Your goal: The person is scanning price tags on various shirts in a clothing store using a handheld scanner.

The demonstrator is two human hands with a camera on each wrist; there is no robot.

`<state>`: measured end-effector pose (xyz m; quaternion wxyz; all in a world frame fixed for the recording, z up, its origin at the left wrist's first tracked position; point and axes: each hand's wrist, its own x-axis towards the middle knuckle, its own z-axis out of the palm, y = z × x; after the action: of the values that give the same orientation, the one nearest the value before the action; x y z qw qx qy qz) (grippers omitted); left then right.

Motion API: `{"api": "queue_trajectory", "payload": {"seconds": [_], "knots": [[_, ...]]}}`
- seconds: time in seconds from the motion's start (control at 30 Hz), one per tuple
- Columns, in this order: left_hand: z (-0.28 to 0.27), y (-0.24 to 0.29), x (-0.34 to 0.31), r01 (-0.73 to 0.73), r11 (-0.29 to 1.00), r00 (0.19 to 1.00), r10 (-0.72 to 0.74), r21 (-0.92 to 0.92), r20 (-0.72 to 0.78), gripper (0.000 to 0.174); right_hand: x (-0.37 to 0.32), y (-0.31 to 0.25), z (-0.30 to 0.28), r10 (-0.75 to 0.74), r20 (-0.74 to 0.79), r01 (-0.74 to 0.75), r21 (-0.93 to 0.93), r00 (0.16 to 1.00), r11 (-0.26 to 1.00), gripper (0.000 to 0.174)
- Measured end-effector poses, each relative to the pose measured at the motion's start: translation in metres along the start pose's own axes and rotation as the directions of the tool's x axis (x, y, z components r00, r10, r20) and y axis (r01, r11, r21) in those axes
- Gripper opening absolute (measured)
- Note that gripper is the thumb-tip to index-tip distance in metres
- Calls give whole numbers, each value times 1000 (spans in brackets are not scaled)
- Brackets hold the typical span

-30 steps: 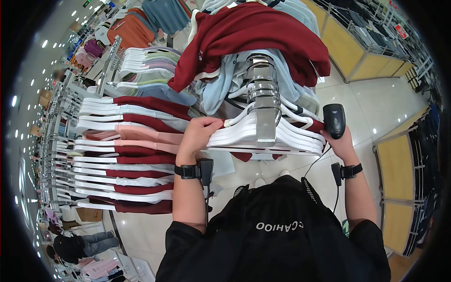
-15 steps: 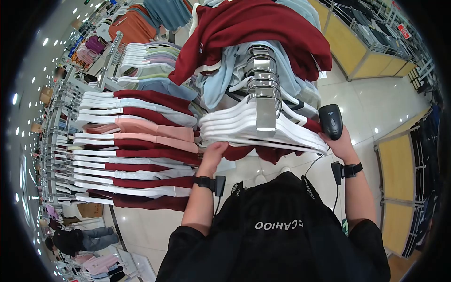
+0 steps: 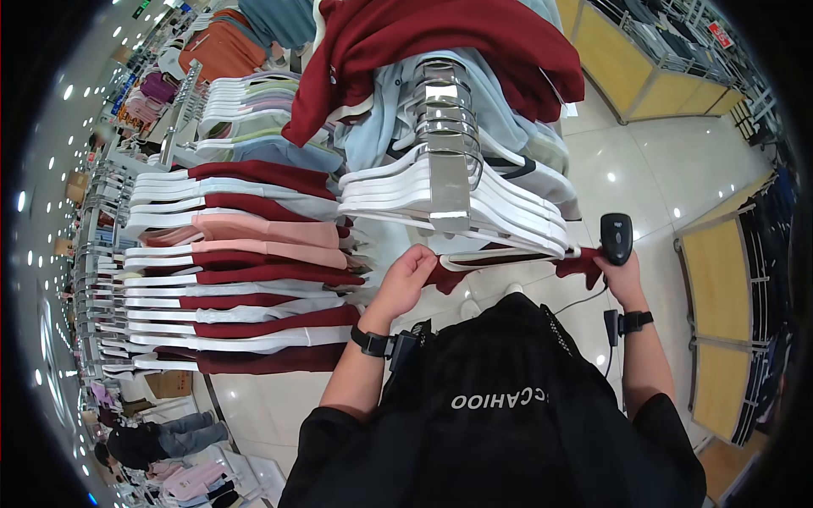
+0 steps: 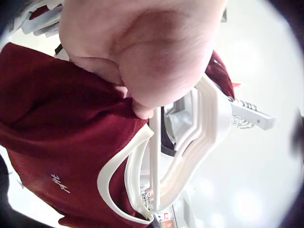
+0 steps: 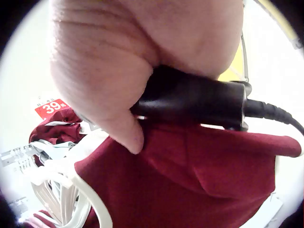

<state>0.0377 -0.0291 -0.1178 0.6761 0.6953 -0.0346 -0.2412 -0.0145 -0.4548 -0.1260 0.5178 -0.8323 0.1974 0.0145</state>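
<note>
A dark red top [image 3: 445, 276] on a white hanger [image 3: 500, 256] hangs stretched between my two hands, just below the row of white hangers [image 3: 398, 196] on a chrome rack arm [image 3: 449, 161]. My left hand [image 3: 411, 275] grips its left shoulder. In the left wrist view the fingers [image 4: 137, 102] pinch the red cloth [image 4: 61, 133] beside its white collar trim [image 4: 142, 142]. Its right end [image 3: 584, 264] lies at my right hand [image 3: 622, 273], which grips a black barcode scanner [image 3: 616, 237]. The right wrist view shows the scanner handle [image 5: 194, 97] in the fist above the red cloth [image 5: 190, 175].
More red, pink and pale tops [image 3: 254, 254] hang on racks to the left. A heap of red and light blue garments [image 3: 440, 51] lies over the rack top. Yellow display tables [image 3: 644, 85] stand on the right on a glossy white floor [image 3: 644, 178]. A red 39 price tag [image 5: 52, 108] shows.
My left hand dropped from the hanger stack and now grips the red top, drawn out below the row. My right hand with the scanner moved lower and to the right.
</note>
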Motion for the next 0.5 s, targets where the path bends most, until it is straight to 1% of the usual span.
{"api": "queue_trajectory", "payload": {"seconds": [0.03, 0.07, 0.1, 0.13, 0.17, 0.2, 0.23, 0.27, 0.3, 0.33, 0.37, 0.4, 0.43, 0.5], "knots": [[1, 2, -4, -55, 990, 998, 59, 131, -24, 17, -12, -7, -5, 11, 1, -11, -2, 1000, 1000, 18], [5, 6, -9, -104, 961, 993, 116, 255, -33, 16, -25, -14, -13, -16, 78, 15, 16, 997, 1000, 20], [8, 12, -14, -97, 964, 994, 105, 247, -17, 16, -36, -18, -24, -43, 149, 38, 37, 988, 999, 22], [9, 23, -21, -116, 961, 992, 124, 252, -14, 16, -45, -20, -33, -5, 170, -5, 58, 985, 998, 28], [13, 34, -30, -131, 959, 990, 139, 253, -14, 16, -56, -26, -45, 15, 168, -24, 53, 986, 998, 28], [18, 48, -38, -141, 968, 990, 143, 205, 6, 14, -66, -35, -55, -48, 197, 33, 78, 979, 996, 29], [22, 60, -44, -136, 968, 991, 137, 213, 12, 14, -73, -45, -61, -119, 224, 96, 112, 967, 989, 31], [27, 71, -51, -153, 975, 988, 153, 160, 13, 14, -81, -55, -65, -114, 221, 90, 116, 969, 989, 31], [30, 76, -55, -173, 979, 985, 172, 104, 14, 14, -90, -67, -67, -126, 251, 94, 136, 960, 986, 33], [32, 78, -57, -88, 995, 996, 87, -51, -20, 22, -98, -84, -66, -140, 278, 98, 157, 951, 983, 35], [43, 86, -57, -88, 995, 996, 88, -50, -12, 22, -108, -121, -53, -167, 287, 58, 354, 943, 934, 27], [62, 100, -58, -253, 968, 968, 253, 7, -7, 39, -110, -147, -37, -356, 267, 256, 346, 895, 903, 24], [77, 112, -58, -419, 906, 908, 419, 57, 12, 57, -111, -165, -28, -534, 244, 450, 326, 810, 831, 23], [80, 127, -61, -398, 905, 913, 375, 151, 159, 92, -118, -180, -9, -465, 318, 353, 352, 826, 867, 27]]}}
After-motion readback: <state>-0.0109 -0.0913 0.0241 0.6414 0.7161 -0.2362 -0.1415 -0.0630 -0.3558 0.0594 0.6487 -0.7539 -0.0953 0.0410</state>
